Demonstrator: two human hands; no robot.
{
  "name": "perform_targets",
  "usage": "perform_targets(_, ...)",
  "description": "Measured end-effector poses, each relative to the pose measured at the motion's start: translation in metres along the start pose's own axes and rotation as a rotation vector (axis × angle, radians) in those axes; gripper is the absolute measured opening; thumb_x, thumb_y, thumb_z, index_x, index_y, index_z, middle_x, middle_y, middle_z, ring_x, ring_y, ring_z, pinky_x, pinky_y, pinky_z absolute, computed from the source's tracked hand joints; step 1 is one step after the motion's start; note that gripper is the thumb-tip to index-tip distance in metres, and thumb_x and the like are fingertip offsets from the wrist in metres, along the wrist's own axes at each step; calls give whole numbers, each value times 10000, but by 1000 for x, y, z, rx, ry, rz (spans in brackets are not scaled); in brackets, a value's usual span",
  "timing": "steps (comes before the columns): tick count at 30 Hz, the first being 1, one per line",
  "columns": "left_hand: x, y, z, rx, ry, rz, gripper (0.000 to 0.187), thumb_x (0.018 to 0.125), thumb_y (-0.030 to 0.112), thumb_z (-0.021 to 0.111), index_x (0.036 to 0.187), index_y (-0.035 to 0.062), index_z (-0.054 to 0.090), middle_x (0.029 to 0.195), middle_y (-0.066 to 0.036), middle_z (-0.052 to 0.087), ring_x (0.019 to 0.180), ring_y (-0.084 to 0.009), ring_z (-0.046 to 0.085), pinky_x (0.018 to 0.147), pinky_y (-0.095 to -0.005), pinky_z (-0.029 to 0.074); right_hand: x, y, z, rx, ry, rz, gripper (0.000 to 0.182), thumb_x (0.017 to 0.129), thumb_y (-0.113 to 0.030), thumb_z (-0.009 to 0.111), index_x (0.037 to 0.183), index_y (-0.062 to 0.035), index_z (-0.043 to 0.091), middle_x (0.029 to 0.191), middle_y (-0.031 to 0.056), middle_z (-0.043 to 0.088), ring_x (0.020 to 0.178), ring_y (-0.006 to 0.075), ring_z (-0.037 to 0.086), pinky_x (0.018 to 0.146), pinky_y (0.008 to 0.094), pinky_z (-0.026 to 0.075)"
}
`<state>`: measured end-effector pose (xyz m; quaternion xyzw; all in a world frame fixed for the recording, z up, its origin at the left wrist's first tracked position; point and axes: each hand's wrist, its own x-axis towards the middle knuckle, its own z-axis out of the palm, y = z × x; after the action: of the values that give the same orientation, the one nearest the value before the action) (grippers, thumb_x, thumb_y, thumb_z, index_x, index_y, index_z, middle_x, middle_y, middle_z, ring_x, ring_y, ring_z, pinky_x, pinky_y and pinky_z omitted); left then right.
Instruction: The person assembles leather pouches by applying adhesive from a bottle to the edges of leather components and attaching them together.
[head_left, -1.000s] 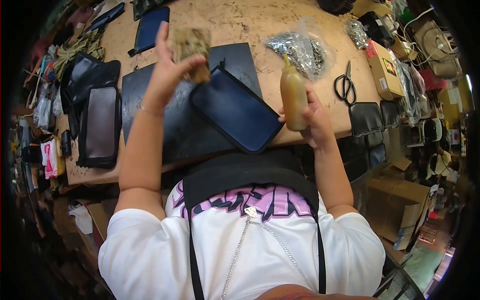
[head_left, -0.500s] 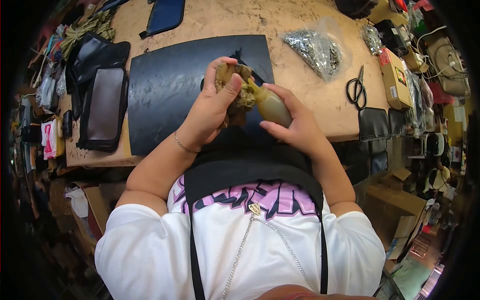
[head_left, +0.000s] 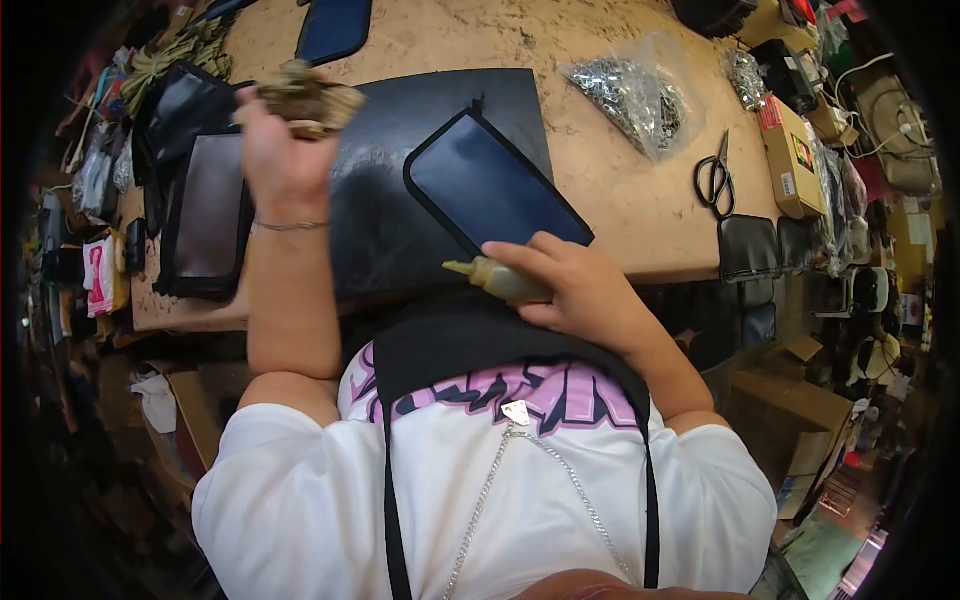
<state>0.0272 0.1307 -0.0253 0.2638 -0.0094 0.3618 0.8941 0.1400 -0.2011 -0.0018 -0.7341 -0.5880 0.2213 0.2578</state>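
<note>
My left hand (head_left: 285, 165) is raised at the left over the dark mat (head_left: 375, 200), its fingers round a crumpled tan-brown cloth wad (head_left: 308, 100); both are blurred. My right hand (head_left: 575, 290) is wrapped round a squeeze bottle (head_left: 508, 281) near the table's front edge, the yellow nozzle pointing left. Between the hands, a dark blue pouch with black edging (head_left: 495, 180) lies flat, tilted, on the mat. Its near edge is close to the bottle but I cannot tell if they touch.
Black pouches (head_left: 208, 210) are stacked at the left of the tan table (head_left: 450, 40). Another blue pouch (head_left: 335, 30) lies at the back. To the right are a clear bag of metal pieces (head_left: 635, 105), black scissors (head_left: 716, 182), a box (head_left: 792, 160) and black pouches (head_left: 748, 248).
My left hand has swung left and away with the cloth wad. My right hand has lowered the bottle, its nozzle now apart from the wad. The blue pouch is uncovered.
</note>
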Motion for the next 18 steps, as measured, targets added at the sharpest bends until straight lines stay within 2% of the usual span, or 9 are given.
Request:
perform_targets(1,6,14,4,-14,153,144,291,1074,363,370,1125,118,519,1049,-130,638,960,-315,632,873,-473,537,-1,5,2,177,53,18,666,764,-123,757,1380,-190,511,1037,57,613,951,233,641,807,326,526)
perform_targets(3,-1,18,16,264,201,165,216,1078,308,383,1145,133,492,1060,-121,633,981,-277,633,887,-446,536,4,9,-3,613,235,79,625,806,-133,745,1375,-108,489,1175,70,623,1049,173,620,896,297,494)
perform_targets(4,-10,6,26,333,222,116,175,1075,281,400,1158,146,476,1067,-116,629,983,-258,634,874,-425,542,5,11,-10,1025,130,251,637,829,-167,741,1383,-55,449,1222,106,609,1087,158,590,931,318,478)
perform_targets(6,-35,-24,47,581,193,6,152,1063,228,450,1202,167,445,1083,-97,617,965,-198,631,828,-357,555,12,14,-15,1132,27,211,685,813,-255,719,1401,-61,427,1105,127,624,997,182,617,882,323,505)
perform_targets(10,-67,-78,58,607,81,-120,197,1069,244,441,1244,154,436,1086,-102,619,946,-181,627,812,-322,549,24,8,-11,1324,-126,282,616,820,-347,703,1318,-54,490,961,95,623,819,164,622,733,283,527)
perform_targets(13,-76,-89,65,545,92,-178,199,1062,240,465,1240,161,426,1024,-84,605,917,-162,613,786,-313,542,33,1,2,1282,-153,426,467,857,-356,721,1167,-63,531,912,52,599,794,137,604,694,265,507)
perform_targets(14,-77,-89,67,516,104,-200,200,1059,237,477,1236,159,424,999,-76,598,908,-154,607,777,-309,539,34,3,7,1174,-125,418,436,851,-393,730,1076,-56,568,866,39,608,773,134,603,687,266,494)
perform_targets(17,-80,-82,73,440,196,-255,206,1057,250,480,1233,160,422,989,-73,596,903,-156,606,782,-309,532,32,5,14,712,-12,295,427,849,-407,729,1023,-47,581,828,63,637,755,160,616,691,300,497)
perform_targets(18,-81,-78,75,398,213,-283,202,1057,255,482,1225,157,427,986,-71,595,901,-160,608,791,-311,531,32,2,13,602,21,292,444,838,-420,741,991,-33,587,828,102,656,768,191,633,717,347,510)
